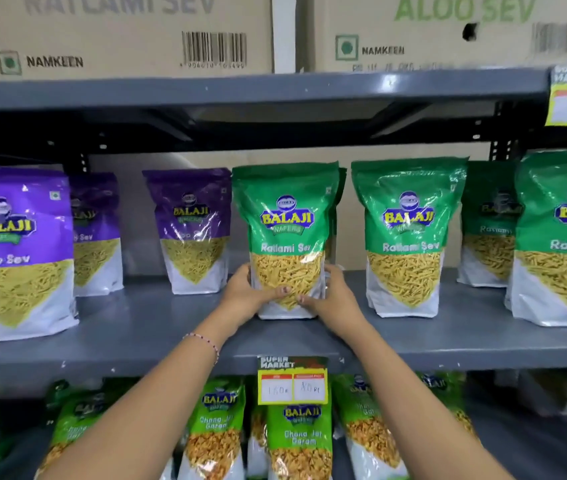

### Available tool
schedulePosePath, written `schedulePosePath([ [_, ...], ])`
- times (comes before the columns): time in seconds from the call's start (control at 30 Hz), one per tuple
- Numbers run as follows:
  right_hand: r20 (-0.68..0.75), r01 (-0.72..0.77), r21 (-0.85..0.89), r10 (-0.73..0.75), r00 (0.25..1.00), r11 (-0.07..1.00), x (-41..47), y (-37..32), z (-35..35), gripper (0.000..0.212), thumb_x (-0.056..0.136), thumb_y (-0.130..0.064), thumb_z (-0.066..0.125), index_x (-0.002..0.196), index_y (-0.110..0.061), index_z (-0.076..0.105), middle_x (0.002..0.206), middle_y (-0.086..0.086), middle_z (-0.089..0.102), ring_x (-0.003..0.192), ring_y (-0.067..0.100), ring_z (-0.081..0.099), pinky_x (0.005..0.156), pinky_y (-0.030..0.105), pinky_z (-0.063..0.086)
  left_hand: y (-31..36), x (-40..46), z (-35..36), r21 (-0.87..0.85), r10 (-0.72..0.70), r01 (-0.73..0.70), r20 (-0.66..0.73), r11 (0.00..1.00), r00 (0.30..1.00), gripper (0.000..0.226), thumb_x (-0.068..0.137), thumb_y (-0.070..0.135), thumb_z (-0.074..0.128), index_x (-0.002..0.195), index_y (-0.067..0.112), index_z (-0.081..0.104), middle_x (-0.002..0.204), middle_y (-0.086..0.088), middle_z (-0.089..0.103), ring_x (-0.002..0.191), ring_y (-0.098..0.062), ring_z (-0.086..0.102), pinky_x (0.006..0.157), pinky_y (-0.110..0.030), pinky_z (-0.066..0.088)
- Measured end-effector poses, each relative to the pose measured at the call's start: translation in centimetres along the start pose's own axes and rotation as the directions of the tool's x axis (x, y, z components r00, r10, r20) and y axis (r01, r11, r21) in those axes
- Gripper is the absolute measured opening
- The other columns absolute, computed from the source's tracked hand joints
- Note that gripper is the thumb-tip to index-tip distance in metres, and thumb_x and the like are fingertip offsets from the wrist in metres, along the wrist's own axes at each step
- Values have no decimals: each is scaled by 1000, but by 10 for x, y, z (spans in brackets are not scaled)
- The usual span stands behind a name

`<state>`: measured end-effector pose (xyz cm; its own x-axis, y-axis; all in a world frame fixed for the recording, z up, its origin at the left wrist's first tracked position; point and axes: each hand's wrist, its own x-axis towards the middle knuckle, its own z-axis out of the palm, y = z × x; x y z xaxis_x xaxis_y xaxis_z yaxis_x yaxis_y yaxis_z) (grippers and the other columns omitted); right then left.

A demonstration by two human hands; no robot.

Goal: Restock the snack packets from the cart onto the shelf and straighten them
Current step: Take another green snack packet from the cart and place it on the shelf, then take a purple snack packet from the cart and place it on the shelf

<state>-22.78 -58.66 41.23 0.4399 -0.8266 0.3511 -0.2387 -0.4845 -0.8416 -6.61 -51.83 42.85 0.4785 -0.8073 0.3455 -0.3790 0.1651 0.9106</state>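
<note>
A green Ratlami Sev packet [287, 220] stands upright on the grey middle shelf [157, 327], near its centre. My left hand [245, 292] grips its lower left side and my right hand [332, 294] grips its lower right side, thumbs across the front. Another green packet stands right behind it, mostly hidden. More Ratlami Sev packets [408, 237] stand to the right. Purple Aloo Sev packets [15, 251] stand to the left. The cart is out of view.
Cardboard namkeen boxes [119, 36] sit on the top shelf. A yellow price tag [292, 381] hangs on the middle shelf's front edge. Green Chana Jor Garam packets [301, 441] fill the shelf below. Gaps lie between the packets on either side of my hands.
</note>
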Motion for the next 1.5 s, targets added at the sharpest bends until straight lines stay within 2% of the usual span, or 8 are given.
schedulePosePath([
  [0.23,-279,382,189,-324,904,905,-54,-25,14,45,80,-26,73,119,-26,51,124,6,60,112,13,57,99,27,48,10,-86,-67,-298,-27,11,-48,954,998,38,88,8,64,125,8,55,120,-9,67,108,-24,66,100,-40,50],
  [0.4,174,405,398,-502,847,823,-141,-44,127,13,92,-7,65,104,-12,66,95,-2,70,88,-3,63,82,8,47,-87,-216,-172,-270,-339,308,-74,912,938,21,90,6,60,110,9,64,103,-11,75,84,-25,73,80,-39,61],
  [0.53,742,230,279,-362,564,932,-211,-7,272,29,86,-3,69,90,-32,70,87,-17,73,86,-2,67,81,18,52,-193,-367,-251,-197,-695,668,-273,717,665,39,85,15,70,120,3,60,107,-8,68,84,-1,70,79,-21,57],
  [0.63,921,216,145,-211,326,966,-257,37,363,20,84,1,68,98,-13,73,93,1,72,92,18,68,89,36,54,-270,-484,-277,-119,-815,875,-441,469,376,97,44,66,83,117,6,62,117,-14,67,108,-23,67,99,-38,51],
  [0.8,1000,296,21,-15,-21,955,-345,78,482,23,84,4,67,104,-6,70,105,10,70,96,13,60,91,33,52,-324,-611,-264,-83,-867,993,-497,81,29,98,57,53,85,132,3,48,128,-12,61,116,-29,60,96,-31,47],
  [1.23,865,594,-88,357,-352,799,-452,123,557,63,74,-8,82,131,-9,55,131,16,62,115,31,62,97,35,51,-332,-575,-295,-8,-882,1000,-471,21,15,38,82,25,53,90,-9,68,94,-36,68,92,-44,68,73,-39,50],
  [1.4,875,386,-122,283,-394,915,-436,104,538,79,60,-16,93,130,-13,56,103,-3,62,100,16,60,69,14,41,-295,-528,-323,-429,-881,810,-424,399,209,24,83,29,64,82,5,69,71,-12,72,66,-24,73,67,-27,58],
  [1.5,938,76,-128,146,-315,989,-407,80,523,57,65,-1,88,115,-7,61,84,-13,63,74,-10,63,64,2,47,-253,-488,-333,-686,-886,605,-458,405,74,7,89,1,55,82,2,57,69,-13,65,45,-14,68,55,-27,61],
])
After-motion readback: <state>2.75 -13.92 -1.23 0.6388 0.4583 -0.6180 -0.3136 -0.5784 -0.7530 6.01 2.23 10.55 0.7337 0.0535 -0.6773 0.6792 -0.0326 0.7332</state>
